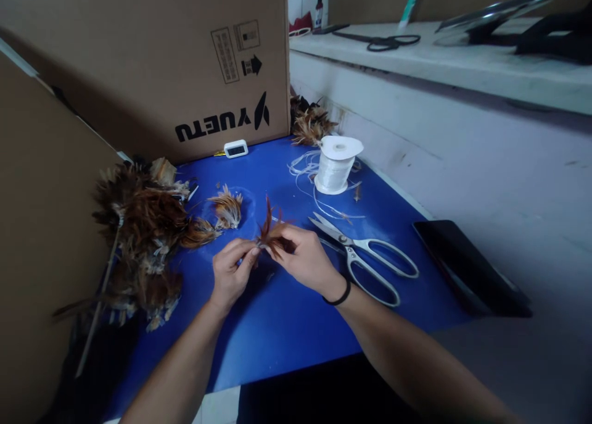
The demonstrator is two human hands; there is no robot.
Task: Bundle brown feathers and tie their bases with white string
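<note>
Between my two hands, above the blue table (pixel 259 344), is a small bunch of reddish-brown feathers (pixel 267 226). My left hand (pixel 234 268) pinches its pale lower end between thumb and fingers. My right hand (pixel 303 255), with a black band on the wrist, has its fingers closed on the feathers from the other side. Just right of my right hand lie scissors (pixel 370 257) with light handles, their blades parted. A tied tan feather bunch (pixel 227 208) rests beyond my left hand, with another brown bunch (pixel 198 232) beside it.
A large heap of brown feathers (pixel 143 208) covers the left side. White ribbon spool (pixel 337 165) stands at the back right, loose ribbon around it. A cardboard box (pixel 152 60) closes off the back. A dark tablet-like slab (pixel 467 263) lies at right, below a ledge (pixel 462 66).
</note>
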